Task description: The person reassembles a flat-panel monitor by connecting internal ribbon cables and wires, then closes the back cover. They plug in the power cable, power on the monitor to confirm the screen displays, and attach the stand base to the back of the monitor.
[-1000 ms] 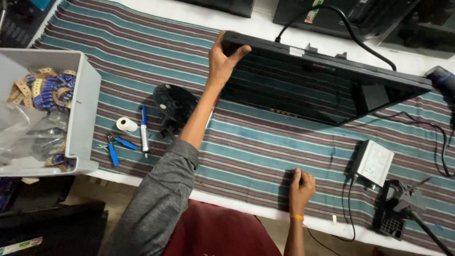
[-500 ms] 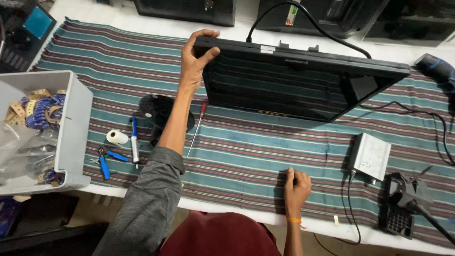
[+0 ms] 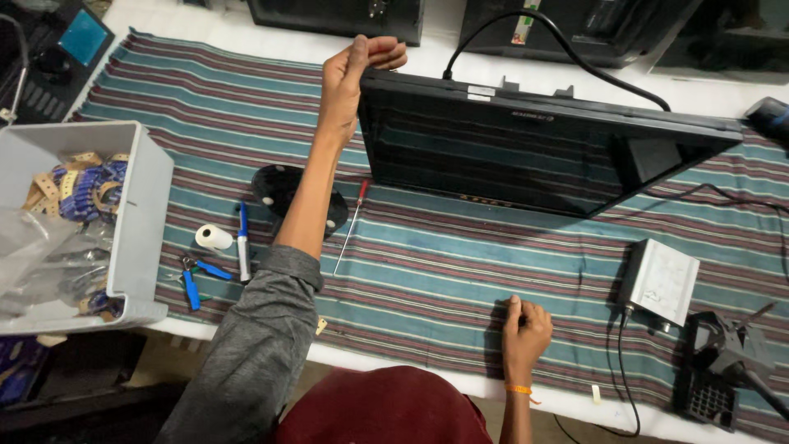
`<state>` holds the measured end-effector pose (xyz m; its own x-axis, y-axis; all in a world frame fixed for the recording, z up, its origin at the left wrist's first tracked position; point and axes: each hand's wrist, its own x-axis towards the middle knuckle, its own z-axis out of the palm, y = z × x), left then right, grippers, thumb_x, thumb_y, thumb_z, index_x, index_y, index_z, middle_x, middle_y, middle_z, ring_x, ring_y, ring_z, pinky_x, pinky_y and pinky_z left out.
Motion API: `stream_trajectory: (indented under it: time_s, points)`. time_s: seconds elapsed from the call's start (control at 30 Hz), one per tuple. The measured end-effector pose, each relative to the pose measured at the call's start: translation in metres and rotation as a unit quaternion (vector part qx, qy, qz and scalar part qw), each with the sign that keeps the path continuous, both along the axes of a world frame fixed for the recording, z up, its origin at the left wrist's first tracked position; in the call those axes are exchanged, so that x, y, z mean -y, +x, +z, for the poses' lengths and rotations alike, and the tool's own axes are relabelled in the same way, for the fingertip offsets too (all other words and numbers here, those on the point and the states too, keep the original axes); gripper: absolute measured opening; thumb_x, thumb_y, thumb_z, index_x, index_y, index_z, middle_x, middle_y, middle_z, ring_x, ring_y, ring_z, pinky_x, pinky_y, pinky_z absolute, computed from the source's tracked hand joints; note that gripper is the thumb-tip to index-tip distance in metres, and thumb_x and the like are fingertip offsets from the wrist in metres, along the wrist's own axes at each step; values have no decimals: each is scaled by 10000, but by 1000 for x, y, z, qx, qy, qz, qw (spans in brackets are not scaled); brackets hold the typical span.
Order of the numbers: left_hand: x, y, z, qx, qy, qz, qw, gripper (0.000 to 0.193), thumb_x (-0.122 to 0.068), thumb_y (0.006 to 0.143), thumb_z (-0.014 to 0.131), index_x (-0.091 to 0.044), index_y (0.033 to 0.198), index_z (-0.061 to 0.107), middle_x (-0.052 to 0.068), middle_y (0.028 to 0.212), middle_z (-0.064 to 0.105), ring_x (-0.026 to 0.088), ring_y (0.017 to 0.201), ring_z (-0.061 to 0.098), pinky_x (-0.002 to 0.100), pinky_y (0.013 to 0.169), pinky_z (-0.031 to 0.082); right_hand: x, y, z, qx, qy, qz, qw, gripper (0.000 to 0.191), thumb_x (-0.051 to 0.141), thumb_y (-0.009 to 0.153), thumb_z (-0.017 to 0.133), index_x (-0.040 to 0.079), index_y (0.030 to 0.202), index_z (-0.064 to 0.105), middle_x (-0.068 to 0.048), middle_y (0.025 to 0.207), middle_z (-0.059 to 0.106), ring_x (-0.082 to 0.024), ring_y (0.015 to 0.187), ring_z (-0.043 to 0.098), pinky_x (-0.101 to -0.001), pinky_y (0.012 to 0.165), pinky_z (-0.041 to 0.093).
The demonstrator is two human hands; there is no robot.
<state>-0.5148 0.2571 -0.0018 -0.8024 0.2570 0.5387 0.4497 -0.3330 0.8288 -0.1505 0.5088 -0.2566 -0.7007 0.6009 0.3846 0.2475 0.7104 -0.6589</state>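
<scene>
The left hand [image 3: 355, 76] is up high at the top left corner of the monitor [image 3: 526, 144]. Its fingers curl over that corner and grip it. The monitor is black and flat. It stands tilted on the striped cloth [image 3: 460, 271] that covers the worktop [image 3: 205, 25]. A black cable [image 3: 567, 41] loops up from the top of the monitor.

The right hand [image 3: 524, 333] rests on the cloth near the front edge. Its fingers are curled in loosely and it holds nothing. An orange band is on that wrist.

A thin screwdriver [image 3: 352, 226] with a red handle lies on the cloth just below the monitor's left corner. A round black base [image 3: 279, 193] lies beside it, partly under the left arm. To the left of that are a blue and white pen [image 3: 243, 242], a small white roll [image 3: 213, 237] and blue pliers [image 3: 197, 275].

A grey bin [image 3: 140, 222] sits at the left edge. It holds blue and tan bits and a clear bag.

A small silver box [image 3: 660, 281] with a cord sits on the right, below the monitor. A black tool [image 3: 723, 362] lies near the right corner.
</scene>
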Motion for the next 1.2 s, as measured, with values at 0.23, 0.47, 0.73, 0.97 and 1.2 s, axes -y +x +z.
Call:
stream_trajectory:
  time_s: [0.23,0.47,0.73,0.97,1.2]
  points:
    - [2,-8,-5,-31,-14,9,999,598,-529,1052,539,25,1184,725,174,1109,787,250,1070,782,358,1042,596,1,0,3,-5,7,-3,1000,281,257,1027,661,26,874,709,-116,840,629,-312,819,561,-441,776,450]
    - [3,-9,-1,-49,-14,9,999,501,-443,1066,573,14,1209,719,176,1129,783,251,1075,782,360,1049,596,0,-4,25,-39,-81,15,996,276,243,1035,647,17,908,742,-99,817,647,-230,737,593,-371,700,468]
    - [4,-3,-4,-69,-9,6,998,502,-446,1083,553,7,1225,716,169,1155,777,249,1091,778,357,1048,596,-111,-70,123,-298,-177,59,936,276,221,1186,561,-33,1200,667,-29,1072,670,-99,969,617,-248,858,547]
    - [5,-12,-9,-68,-18,37,997,493,-440,1072,554,2,1216,719,164,1144,785,243,1055,791,353,1018,609,-201,-150,196,-362,-18,91,928,385,328,1231,473,26,1469,492,-161,1428,577,-225,1368,583,-359,1178,485]
    - [0,-22,-11,-87,1,1,996,516,-458,1086,548,12,1227,709,175,1156,772,238,1059,783,374,1020,599,-223,-193,210,-337,-235,203,889,395,415,1156,513,56,1216,666,-57,1125,672,-152,1104,646,-300,981,544]
